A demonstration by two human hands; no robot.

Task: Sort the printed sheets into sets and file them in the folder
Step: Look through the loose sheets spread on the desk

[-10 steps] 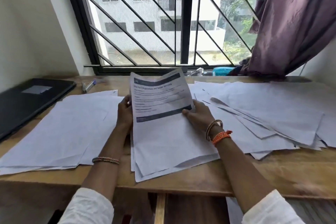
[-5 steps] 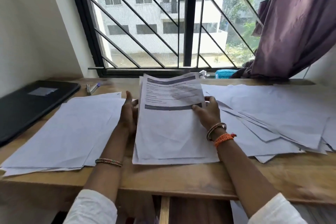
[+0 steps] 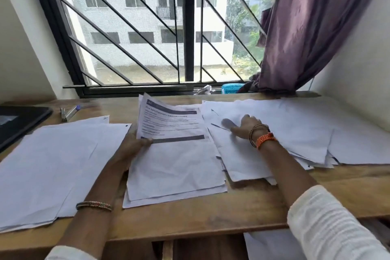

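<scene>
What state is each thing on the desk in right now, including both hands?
Left hand: grips the left edge of the printed set.
Printed set: far end lifted, near end on the desk.
Right hand: reaching onto the right pile, grip unclear from blur.
Right pile: loose, fanned, overlapping.
Left pile: lying flat, blank side up.
Black folder: closed.
Curtain: pulled aside.

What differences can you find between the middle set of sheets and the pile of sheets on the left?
The middle set shows printed text and dark bars; the left pile shows blank white faces. The left hand grips the middle set, lifting its far end; the left pile lies flat, untouched. Both rest on the wooden desk.
</scene>
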